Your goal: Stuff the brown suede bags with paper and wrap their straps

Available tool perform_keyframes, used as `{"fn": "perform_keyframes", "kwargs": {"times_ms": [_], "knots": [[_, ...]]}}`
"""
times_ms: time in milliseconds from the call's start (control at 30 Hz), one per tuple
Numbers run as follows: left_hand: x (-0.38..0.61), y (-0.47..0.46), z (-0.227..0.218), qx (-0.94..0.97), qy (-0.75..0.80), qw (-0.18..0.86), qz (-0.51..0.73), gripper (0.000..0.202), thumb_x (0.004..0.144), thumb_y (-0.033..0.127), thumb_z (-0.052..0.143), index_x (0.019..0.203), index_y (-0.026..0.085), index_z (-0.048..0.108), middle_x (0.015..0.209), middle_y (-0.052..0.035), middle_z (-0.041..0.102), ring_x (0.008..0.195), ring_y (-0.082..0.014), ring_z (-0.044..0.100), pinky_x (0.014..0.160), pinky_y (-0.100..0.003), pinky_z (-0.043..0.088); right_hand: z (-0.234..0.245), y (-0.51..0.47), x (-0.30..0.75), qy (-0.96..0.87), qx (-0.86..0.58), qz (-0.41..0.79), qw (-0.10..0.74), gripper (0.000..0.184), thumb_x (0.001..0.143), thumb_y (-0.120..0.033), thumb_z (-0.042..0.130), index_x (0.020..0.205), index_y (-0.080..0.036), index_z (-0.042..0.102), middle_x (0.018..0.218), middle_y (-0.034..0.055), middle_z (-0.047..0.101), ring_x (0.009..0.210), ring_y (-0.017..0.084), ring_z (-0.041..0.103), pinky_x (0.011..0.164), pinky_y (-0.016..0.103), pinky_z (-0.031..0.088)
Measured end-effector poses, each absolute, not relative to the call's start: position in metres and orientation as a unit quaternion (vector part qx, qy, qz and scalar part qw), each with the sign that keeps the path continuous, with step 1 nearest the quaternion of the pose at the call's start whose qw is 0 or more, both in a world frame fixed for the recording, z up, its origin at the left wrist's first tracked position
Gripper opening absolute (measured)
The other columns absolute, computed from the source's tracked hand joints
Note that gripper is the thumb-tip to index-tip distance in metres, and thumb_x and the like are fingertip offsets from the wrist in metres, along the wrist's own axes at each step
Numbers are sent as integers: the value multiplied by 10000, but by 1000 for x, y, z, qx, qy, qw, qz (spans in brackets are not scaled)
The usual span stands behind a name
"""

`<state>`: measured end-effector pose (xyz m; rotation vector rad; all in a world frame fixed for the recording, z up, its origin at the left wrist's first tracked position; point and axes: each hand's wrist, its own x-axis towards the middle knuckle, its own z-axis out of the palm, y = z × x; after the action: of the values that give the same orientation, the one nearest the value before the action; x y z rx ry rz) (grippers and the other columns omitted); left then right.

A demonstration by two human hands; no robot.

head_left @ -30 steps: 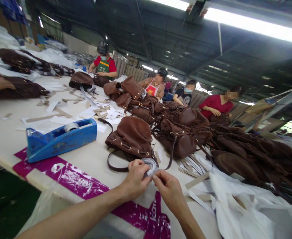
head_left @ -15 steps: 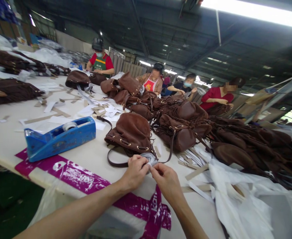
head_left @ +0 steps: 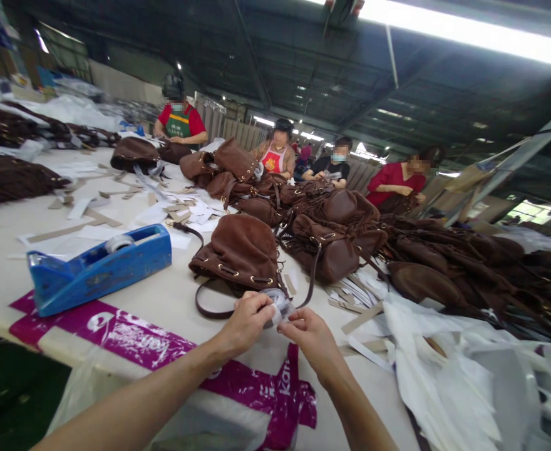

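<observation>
A brown drawstring bag (head_left: 240, 247) with gold eyelets lies on its side on the white table, its eyelet-lined edge towards me. A bunch of clear plastic wrap (head_left: 278, 299) sticks out at that near edge. Thumb and fingers of my left hand (head_left: 247, 322) are closed on the plastic's left side. My right hand (head_left: 312, 338) pinches the plastic's right edge, a short way from the left fingertips. What the plastic encloses cannot be made out. A dark strap (head_left: 210, 307) loops out beside my left hand.
A blue tape dispenser (head_left: 101, 266) stands at the left near purple printed tape (head_left: 134, 335) along the table edge. More brown bags (head_left: 336, 250) are heaped behind and to the right. Paper strips (head_left: 92, 222) litter the table; white plastic sheeting (head_left: 444, 376) lies at right. Several co-workers stand beyond.
My fingertips have moved slightly apart, and the plastic between them looks looser and more spread. The whole view has shifted a little, so things appear further left. The bag stays put.
</observation>
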<state>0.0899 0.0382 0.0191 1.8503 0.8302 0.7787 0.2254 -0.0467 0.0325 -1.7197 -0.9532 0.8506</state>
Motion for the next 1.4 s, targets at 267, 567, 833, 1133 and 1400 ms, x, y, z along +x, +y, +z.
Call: {"fn": "perform_keyframes", "kwargs": {"times_ms": [267, 567, 833, 1133, 1400], "knots": [[90, 49, 13, 748, 295, 512, 303, 311, 816, 400, 399, 732, 176, 599, 725, -11, 578, 756, -181, 524, 701, -273, 377, 25, -41, 223, -430, -677, 325, 501, 296, 634, -434, 685, 757, -194, 562, 629, 1, 649, 590, 176, 569, 566, 271, 387], [90, 38, 15, 784, 337, 424, 303, 300, 866, 376, 397, 817, 200, 635, 840, -32, 620, 919, -215, 524, 828, -308, 362, 24, -49, 217, -454, -728, 221, 463, 295, 734, -415, 643, 549, -203, 554, 523, -47, 493, 562, 147, 415, 567, 275, 288], [87, 25, 17, 812, 340, 362, 307, 252, 893, 311, 437, 918, 233, 675, 925, -37, 646, 975, -224, 509, 914, -381, 326, 25, -58, 202, -264, -586, 493, 586, 277, 598, -349, 744, 599, -186, 520, 484, -111, 311, 462, 64, 229, 454, 211, 210], [85, 16, 17, 807, 319, 382, 317, 132, 863, 228, 494, 921, 219, 612, 927, -23, 633, 980, -220, 506, 994, -440, 287, -1, -56, 196, -69, -389, 622, 676, 506, 534, -330, 906, 716, -194, 454, 490, -171, 221, 377, -3, 124, 394, 144, 126], [88, 16, 8, 802, 301, 272, 438, 219, 790, 132, 547, 995, 191, 598, 857, -36, 629, 882, -213, 547, 982, -427, 348, 3, -50, 193, -91, -425, 636, 637, 606, 435, -445, 929, 714, -206, 447, 438, -179, 283, 357, -17, 97, 392, 152, 78]]}}
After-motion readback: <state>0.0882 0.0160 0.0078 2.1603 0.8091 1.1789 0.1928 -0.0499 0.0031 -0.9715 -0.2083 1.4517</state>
